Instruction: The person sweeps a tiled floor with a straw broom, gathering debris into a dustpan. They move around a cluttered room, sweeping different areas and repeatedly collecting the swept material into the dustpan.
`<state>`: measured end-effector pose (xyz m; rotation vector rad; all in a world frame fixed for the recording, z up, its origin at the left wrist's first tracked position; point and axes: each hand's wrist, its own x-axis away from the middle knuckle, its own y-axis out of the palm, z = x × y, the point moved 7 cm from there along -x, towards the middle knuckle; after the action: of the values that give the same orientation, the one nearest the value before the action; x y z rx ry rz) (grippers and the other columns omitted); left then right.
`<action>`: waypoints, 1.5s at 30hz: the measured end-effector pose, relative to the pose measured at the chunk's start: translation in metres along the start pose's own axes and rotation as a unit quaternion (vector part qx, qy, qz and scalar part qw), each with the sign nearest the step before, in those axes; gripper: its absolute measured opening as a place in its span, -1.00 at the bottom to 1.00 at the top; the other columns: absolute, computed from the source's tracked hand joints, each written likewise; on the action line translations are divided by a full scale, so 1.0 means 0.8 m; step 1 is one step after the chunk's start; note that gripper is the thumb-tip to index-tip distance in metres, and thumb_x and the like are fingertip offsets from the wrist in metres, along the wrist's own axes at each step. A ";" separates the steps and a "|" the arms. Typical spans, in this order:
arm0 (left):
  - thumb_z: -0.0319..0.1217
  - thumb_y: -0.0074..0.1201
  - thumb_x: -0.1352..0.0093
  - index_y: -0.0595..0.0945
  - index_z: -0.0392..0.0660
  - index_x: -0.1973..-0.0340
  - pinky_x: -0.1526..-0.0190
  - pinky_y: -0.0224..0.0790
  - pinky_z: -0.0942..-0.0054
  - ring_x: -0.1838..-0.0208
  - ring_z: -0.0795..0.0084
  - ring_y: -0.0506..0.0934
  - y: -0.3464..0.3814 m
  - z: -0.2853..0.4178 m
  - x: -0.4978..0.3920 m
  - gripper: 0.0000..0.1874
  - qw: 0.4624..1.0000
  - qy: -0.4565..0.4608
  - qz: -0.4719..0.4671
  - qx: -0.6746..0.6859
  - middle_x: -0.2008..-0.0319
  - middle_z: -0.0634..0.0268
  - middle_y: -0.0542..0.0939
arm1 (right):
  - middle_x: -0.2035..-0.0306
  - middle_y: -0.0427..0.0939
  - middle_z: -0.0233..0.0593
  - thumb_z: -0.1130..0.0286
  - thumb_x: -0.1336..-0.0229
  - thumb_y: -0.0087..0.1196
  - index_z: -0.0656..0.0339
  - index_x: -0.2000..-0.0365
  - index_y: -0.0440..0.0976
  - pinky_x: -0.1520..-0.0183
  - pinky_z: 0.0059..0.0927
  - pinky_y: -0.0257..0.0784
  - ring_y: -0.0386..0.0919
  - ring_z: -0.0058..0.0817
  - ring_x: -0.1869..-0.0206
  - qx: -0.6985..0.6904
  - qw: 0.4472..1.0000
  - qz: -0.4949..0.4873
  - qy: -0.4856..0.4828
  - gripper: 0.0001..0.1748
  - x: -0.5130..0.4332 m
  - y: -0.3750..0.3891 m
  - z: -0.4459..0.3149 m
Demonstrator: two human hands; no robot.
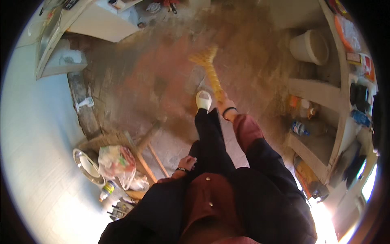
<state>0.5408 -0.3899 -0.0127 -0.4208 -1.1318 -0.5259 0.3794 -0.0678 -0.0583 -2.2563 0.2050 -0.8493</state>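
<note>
My right hand point(224, 103), with a dark band at the wrist, is closed around the lower end of a yellow patterned handle. The handle runs up and slightly left to a flared, blurred head, so the whole looks like a hand broom point(210, 68), held out over the reddish-brown floor point(152, 76). My left hand point(188, 163) hangs low beside my dark trousers, its fingers curled and a dark wristband on it; I cannot tell whether it holds anything. Just left of the handle's lower end is my foot in a pale open-toed slipper point(203, 100).
Concrete shelves point(313, 91) on the right hold a white bucket point(309, 47) and plastic bottles point(300, 128). At lower left, a wooden stool point(147, 164) stands near a filled plastic bag point(117, 163) and a metal-rimmed basin point(88, 166). A white spray bottle point(85, 103) lies by the left wall.
</note>
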 end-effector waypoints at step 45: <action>-0.14 -0.11 -0.38 0.48 -0.17 0.60 0.64 0.23 0.64 0.70 0.63 0.35 -0.287 0.417 -0.180 -0.59 0.965 -0.043 -0.131 -0.221 0.73 0.38 0.41 | 0.28 0.53 0.10 0.13 -0.15 -0.16 0.00 -0.02 0.34 0.16 -0.08 0.40 0.49 0.01 0.16 -0.007 0.887 -0.056 0.458 -0.57 0.084 0.020 0.107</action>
<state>0.1121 -0.3593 -0.0111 -0.6890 -1.1589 -1.0106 0.4870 -0.0563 -0.0799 -1.7142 0.5060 -1.9312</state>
